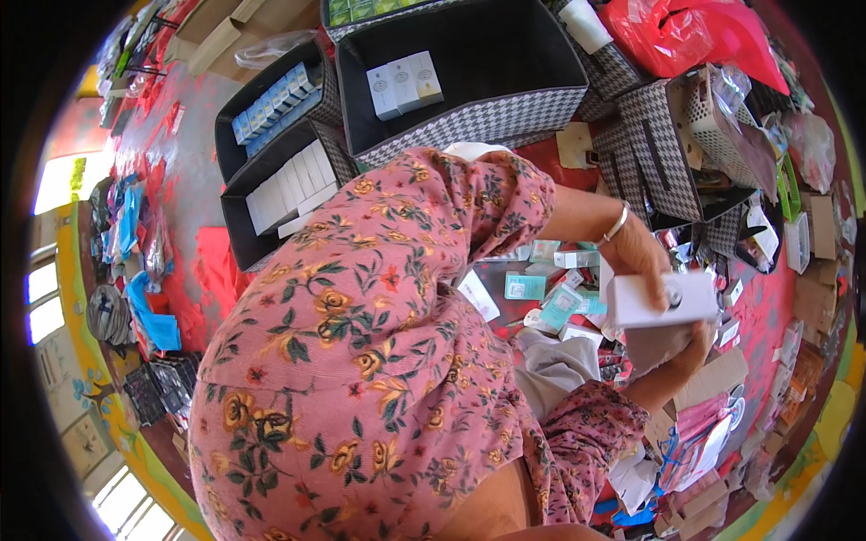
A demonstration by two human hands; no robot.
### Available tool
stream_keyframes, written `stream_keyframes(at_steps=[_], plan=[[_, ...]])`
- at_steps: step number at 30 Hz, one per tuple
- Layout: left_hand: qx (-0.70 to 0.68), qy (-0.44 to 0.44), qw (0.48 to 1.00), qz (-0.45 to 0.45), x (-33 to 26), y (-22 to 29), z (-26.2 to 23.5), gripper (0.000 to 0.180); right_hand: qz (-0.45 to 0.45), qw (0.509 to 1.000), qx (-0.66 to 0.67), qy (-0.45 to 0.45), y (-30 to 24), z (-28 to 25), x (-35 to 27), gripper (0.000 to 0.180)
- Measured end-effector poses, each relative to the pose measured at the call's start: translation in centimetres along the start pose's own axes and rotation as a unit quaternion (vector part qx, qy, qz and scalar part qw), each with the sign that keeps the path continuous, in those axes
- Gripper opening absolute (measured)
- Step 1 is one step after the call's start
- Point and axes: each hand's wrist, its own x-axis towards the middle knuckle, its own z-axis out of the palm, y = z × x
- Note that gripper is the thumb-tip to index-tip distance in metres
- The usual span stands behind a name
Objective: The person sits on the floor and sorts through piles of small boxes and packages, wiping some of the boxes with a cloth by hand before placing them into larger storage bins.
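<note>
I hold a white box (631, 308) with both hands, off to the right of my floral-sleeved body. My left hand (642, 260), with a bangle at the wrist, grips it from above, fingers bent over its edge. Underneath, my right hand (693, 350) closes around the lower side. The box's far end and some fingers are hidden. Below the hands' near side, teal cartons (561, 305) and small white boxes lie scattered, along with a grey cloth (555, 365).
A large black houndstooth bin (469, 122) contains three white boxes (404, 84). Smaller bins beside it hold blue boxes (275, 104) and white boxes (293, 189). To the right stand another patterned bin (645, 149), a white basket (722, 126) and red plastic bags (672, 32).
</note>
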Motion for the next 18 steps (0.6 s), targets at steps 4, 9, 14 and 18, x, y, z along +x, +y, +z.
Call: stream_keyframes(at_steps=[4,9,14,18], plan=[[-0.063,0.173,0.977,0.106,-0.9,2.5,-1.8,0.041,0.035,0.999,0.027,0.029,1.7,-1.1,1.8,0.067],[-0.134,0.198,0.948,0.21,-0.4,3.0,-3.0,0.036,0.099,0.993,0.03,0.065,1.6,1.4,2.5,0.04],[-0.152,0.118,0.958,0.213,0.2,3.2,-3.0,0.049,0.089,0.993,0.082,-0.003,2.2,1.7,1.7,0.046],[-0.105,0.136,0.964,0.203,-0.1,3.3,-2.6,0.056,0.076,0.983,0.164,0.041,1.0,3.7,0.8,0.05]])
